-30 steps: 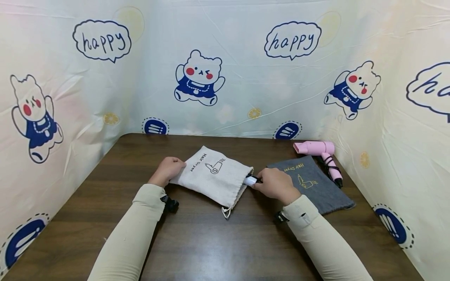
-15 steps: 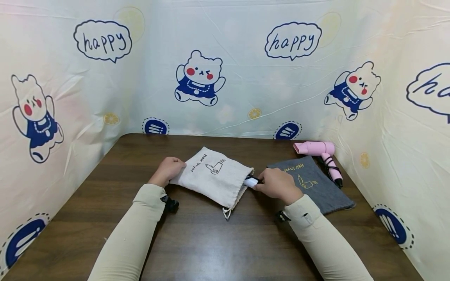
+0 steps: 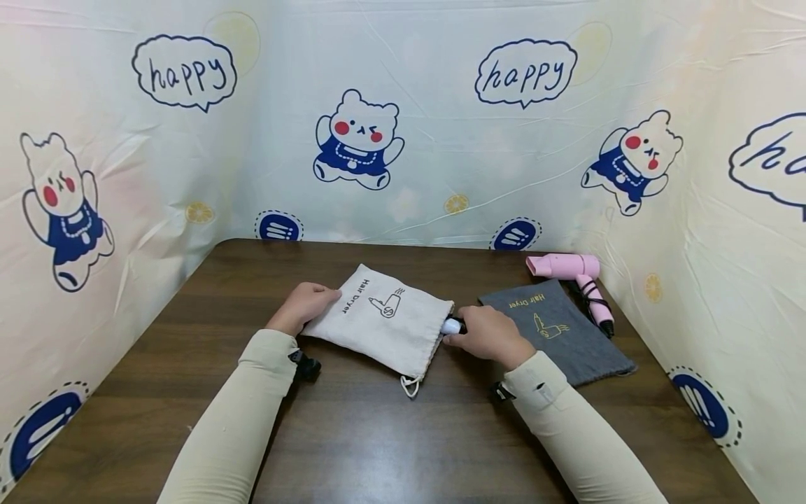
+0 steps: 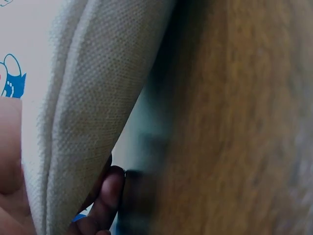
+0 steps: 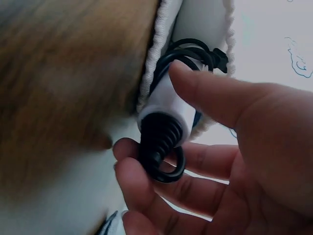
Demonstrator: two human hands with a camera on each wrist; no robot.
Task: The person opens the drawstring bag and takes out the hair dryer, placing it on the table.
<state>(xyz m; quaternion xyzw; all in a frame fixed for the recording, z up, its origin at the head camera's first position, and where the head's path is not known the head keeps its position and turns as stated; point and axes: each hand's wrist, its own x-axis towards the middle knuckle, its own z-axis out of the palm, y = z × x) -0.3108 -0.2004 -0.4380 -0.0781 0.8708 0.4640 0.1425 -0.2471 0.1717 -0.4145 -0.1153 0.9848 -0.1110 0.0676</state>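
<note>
A cream drawstring bag (image 3: 390,325), printed "Hair Dryer", lies mid-table with its mouth to the right. At its closed left corner, my left hand (image 3: 306,306) pinches the cloth; in the left wrist view the fingers (image 4: 108,198) are underneath the bag's edge. My right hand (image 3: 492,332) holds the white handle of a hair dryer (image 3: 452,326) at the mouth. Seen from the right wrist, the thumb is on the handle (image 5: 168,105) and curled fingers lie around its black cord end. Black cord is looped round the handle. The dryer's other end is hidden inside the bag.
To the right lies a grey "Hair Dryer" bag (image 3: 567,350), flat on the wooden table (image 3: 403,441). Behind it is a pink hair dryer (image 3: 567,266) with its cord wound round the handle. Printed cloth (image 3: 441,140) surrounds the table's back and sides.
My right hand has moved slightly left, and less of the handle shows outside the bag. My left hand has shifted a little right on the cloth, and the bag has turned slightly.
</note>
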